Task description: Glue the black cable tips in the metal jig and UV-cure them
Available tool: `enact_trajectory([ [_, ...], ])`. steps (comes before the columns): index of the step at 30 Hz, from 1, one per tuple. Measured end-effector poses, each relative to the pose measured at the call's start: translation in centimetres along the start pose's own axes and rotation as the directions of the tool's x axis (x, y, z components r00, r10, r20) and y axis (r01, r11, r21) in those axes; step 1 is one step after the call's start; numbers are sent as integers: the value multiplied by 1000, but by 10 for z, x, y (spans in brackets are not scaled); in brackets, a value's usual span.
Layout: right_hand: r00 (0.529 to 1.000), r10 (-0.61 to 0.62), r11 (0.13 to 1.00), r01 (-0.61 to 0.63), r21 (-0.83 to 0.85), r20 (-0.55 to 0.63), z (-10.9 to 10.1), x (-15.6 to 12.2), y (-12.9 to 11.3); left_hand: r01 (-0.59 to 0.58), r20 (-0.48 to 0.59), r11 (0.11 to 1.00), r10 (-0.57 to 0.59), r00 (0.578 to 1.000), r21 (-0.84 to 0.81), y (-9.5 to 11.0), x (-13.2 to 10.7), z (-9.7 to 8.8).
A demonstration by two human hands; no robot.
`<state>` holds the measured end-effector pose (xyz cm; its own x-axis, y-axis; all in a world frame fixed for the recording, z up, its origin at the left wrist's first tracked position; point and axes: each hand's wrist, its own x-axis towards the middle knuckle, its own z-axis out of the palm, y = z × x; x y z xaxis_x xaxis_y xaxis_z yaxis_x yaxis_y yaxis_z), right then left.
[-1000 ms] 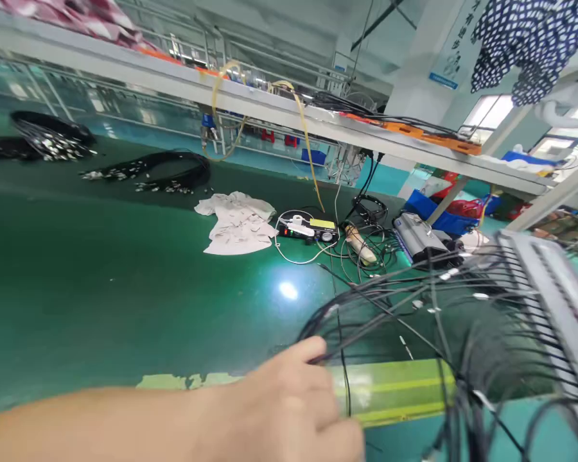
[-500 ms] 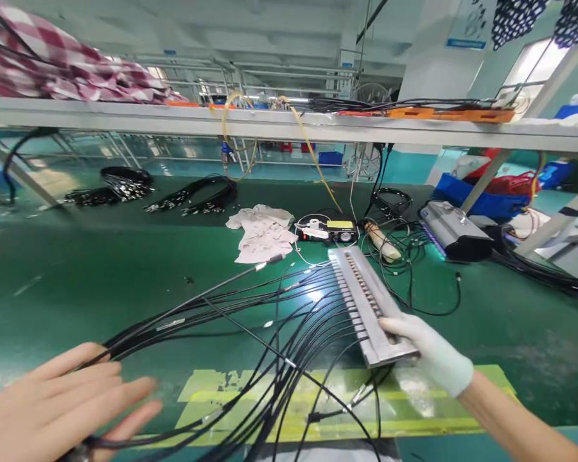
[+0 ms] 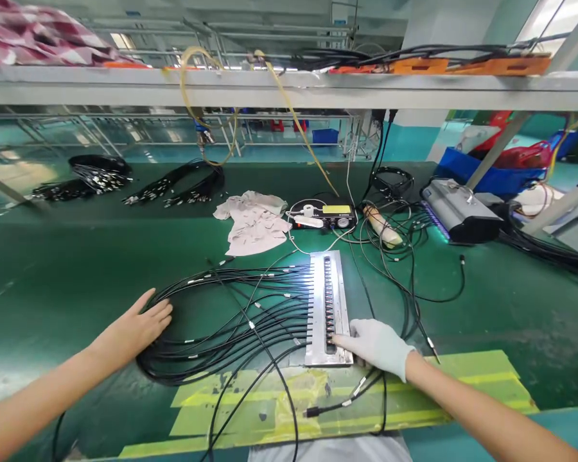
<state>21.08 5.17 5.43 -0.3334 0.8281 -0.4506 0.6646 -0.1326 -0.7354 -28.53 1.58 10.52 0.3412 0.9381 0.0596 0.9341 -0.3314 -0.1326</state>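
A long metal fixture bar (image 3: pixel 328 282) lies flat on the green table, with several black cables (image 3: pixel 231 321) slotted into its left side and fanning out into a loose coil. My right hand (image 3: pixel 378 346), in a white glove, rests on the near end of the bar with its fingers stretched flat. My bare left hand (image 3: pixel 142 324) lies open on the left edge of the cable coil, fingers extended.
A crumpled white cloth (image 3: pixel 253 221), a small black and yellow device (image 3: pixel 330 217) and a grey box (image 3: pixel 460 212) sit behind the bar among tangled wires. Cable bundles (image 3: pixel 173 186) lie at the far left. A shelf (image 3: pixel 289 86) spans overhead. Yellow tape (image 3: pixel 347 398) marks the near edge.
The fixture bar, held tilted in my right hand before, now lies flat and straight on the table. My left hand has moved forward onto the cable coil, which is now gathered.
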Motion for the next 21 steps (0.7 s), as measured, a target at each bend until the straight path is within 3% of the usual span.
enact_trajectory([
  [3,995,-12,976,-10,-217,-99,-27,-13,26,-35,96,999,33,995,29,-6,-5,14],
  [5,988,33,891,-98,-443,-152,-59,-25,53,-19,147,1000,16,989,16,-2,-2,16],
  [7,956,132,779,-263,-569,-262,-91,-36,73,-40,186,999,41,982,-7,12,10,14],
  [9,910,135,675,-374,-636,-392,-106,-44,75,-91,199,993,103,975,-69,35,35,9],
  [11,926,-14,693,-263,-671,-377,-92,-48,57,-119,179,975,153,972,-186,65,70,6],
  [12,939,-148,731,-107,-674,-309,-75,-46,43,-115,157,962,157,975,-248,82,92,7],
  [14,900,-434,682,312,-662,-23,-32,-38,15,-49,120,933,97,988,-355,116,138,13],
  [15,859,-507,636,433,-639,77,-11,-32,4,-15,105,933,56,993,-360,132,161,19],
  [18,800,-585,583,530,-616,134,25,-14,-3,92,76,933,-70,995,-349,169,222,44],
  [21,773,-617,549,557,-623,147,23,-9,19,161,69,916,-146,987,-368,189,255,67],
])
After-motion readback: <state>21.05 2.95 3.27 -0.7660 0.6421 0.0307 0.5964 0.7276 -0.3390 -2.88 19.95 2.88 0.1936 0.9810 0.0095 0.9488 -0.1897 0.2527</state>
